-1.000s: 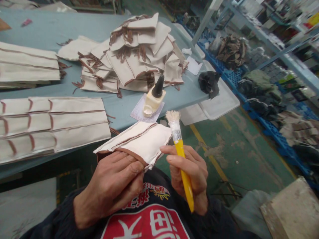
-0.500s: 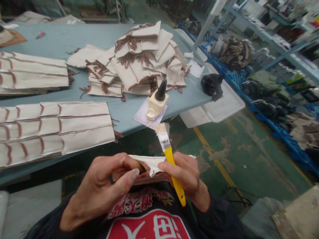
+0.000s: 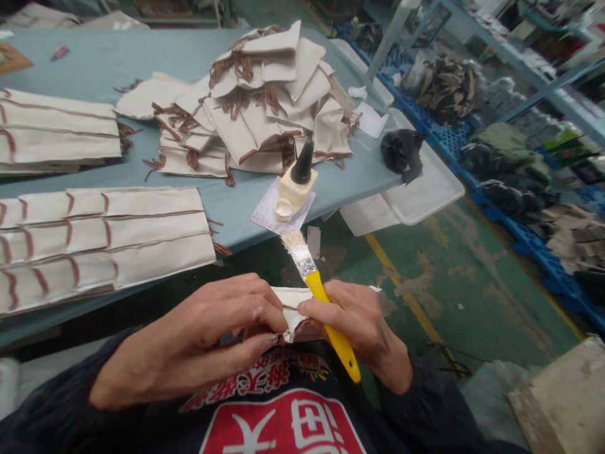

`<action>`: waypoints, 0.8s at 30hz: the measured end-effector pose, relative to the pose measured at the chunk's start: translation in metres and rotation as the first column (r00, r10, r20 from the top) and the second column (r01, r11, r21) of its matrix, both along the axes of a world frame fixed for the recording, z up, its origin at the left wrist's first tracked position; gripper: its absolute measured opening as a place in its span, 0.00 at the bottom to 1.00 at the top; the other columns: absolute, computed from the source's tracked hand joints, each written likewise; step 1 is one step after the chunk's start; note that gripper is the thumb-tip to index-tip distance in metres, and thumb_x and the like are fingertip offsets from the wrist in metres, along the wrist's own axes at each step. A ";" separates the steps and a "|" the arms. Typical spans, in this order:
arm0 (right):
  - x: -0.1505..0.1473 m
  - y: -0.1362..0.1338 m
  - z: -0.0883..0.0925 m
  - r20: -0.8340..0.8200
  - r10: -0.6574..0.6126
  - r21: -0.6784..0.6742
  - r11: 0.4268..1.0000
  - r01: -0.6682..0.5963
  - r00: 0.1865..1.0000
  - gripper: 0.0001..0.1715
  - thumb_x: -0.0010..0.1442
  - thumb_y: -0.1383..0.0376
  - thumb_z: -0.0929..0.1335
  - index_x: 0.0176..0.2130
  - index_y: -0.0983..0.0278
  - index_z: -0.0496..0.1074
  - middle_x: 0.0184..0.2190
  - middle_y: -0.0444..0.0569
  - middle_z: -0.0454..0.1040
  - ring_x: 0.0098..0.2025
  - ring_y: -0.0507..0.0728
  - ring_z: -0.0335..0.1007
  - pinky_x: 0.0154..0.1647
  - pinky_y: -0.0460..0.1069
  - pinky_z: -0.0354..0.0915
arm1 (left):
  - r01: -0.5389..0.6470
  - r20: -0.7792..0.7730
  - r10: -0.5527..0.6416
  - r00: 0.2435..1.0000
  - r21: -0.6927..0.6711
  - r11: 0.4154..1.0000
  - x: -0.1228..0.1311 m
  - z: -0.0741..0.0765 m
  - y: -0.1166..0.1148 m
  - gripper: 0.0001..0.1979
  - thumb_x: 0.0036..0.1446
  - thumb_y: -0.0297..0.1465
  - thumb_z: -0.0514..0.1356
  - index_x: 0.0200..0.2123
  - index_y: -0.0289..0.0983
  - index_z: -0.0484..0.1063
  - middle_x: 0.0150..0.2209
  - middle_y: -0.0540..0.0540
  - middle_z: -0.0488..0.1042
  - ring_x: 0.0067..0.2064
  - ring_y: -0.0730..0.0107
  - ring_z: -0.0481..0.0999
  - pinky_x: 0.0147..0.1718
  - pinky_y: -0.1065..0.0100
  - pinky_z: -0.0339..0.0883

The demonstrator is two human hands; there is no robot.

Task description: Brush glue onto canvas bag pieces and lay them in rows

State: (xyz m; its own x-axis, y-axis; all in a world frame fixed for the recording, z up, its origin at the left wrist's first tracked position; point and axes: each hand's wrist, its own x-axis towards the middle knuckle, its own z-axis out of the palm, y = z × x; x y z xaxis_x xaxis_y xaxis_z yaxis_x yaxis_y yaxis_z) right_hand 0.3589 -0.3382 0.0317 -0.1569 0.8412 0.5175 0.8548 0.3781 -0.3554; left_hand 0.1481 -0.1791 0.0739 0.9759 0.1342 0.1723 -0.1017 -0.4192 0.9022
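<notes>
Right hand: my right hand (image 3: 362, 321) is closed round the brush (image 3: 314, 284), thumb across its yellow handle, and also grips the cloth piece (image 3: 297, 320).
Left hand: my left hand (image 3: 208, 337) bends over the left end of the cloth piece, fingertips touching; I cannot tell how firmly they pinch.
Cloth piece: between my hands, off the table (image 3: 239, 205), with green floor (image 3: 354, 268) showing between it and the near edge.
Bristles: pointing at the card (image 3: 263, 212) by the near edge; contact unclear.
Bottle (image 3: 290, 195): on the card, nozzle up.
Folded rows (image 3: 161, 252): left along the near edge, a blue strip separating them from the card.
Right corner: black bundle (image 3: 401, 153).
</notes>
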 end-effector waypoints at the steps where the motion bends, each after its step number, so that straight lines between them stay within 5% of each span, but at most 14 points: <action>1: 0.000 0.000 -0.001 -0.006 -0.003 0.007 1.000 0.003 1.000 0.11 0.78 0.64 0.62 0.45 0.62 0.73 0.24 0.38 0.62 0.25 0.50 0.58 0.27 0.48 0.55 | 0.010 -0.024 -0.010 1.000 -0.017 1.000 0.000 -0.001 0.000 0.12 0.68 0.17 0.58 0.43 0.39 0.75 0.38 0.51 0.79 0.39 0.75 0.79 0.40 0.75 0.72; 12: -0.004 0.000 0.000 -0.021 0.011 -0.015 1.000 -0.011 1.000 0.08 0.76 0.65 0.64 0.45 0.62 0.73 0.24 0.39 0.65 0.25 0.51 0.61 0.28 0.48 0.57 | -0.011 0.006 0.011 1.000 0.080 0.997 0.009 0.002 -0.004 0.12 0.60 0.16 0.55 0.33 0.39 0.70 0.29 0.53 0.74 0.29 0.74 0.72 0.29 0.74 0.66; 24: -0.010 -0.004 -0.027 -0.320 0.009 -0.075 0.997 -0.035 0.947 0.09 0.76 0.63 0.65 0.46 0.62 0.74 0.27 0.39 0.67 0.26 0.49 0.63 0.27 0.46 0.58 | -0.145 0.191 0.094 0.977 0.277 0.950 -0.003 -0.015 -0.015 0.14 0.58 0.15 0.54 0.38 0.40 0.68 0.30 0.50 0.76 0.30 0.71 0.74 0.29 0.72 0.68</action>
State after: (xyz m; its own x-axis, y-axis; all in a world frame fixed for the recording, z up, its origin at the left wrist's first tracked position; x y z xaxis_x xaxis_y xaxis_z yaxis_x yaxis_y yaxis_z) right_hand 0.3489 -0.3419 0.0048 -0.0130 0.8794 0.4759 0.6835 0.3552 -0.6377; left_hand 0.1447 -0.1943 0.0593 0.9073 0.1674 0.3856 -0.1788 -0.6765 0.7144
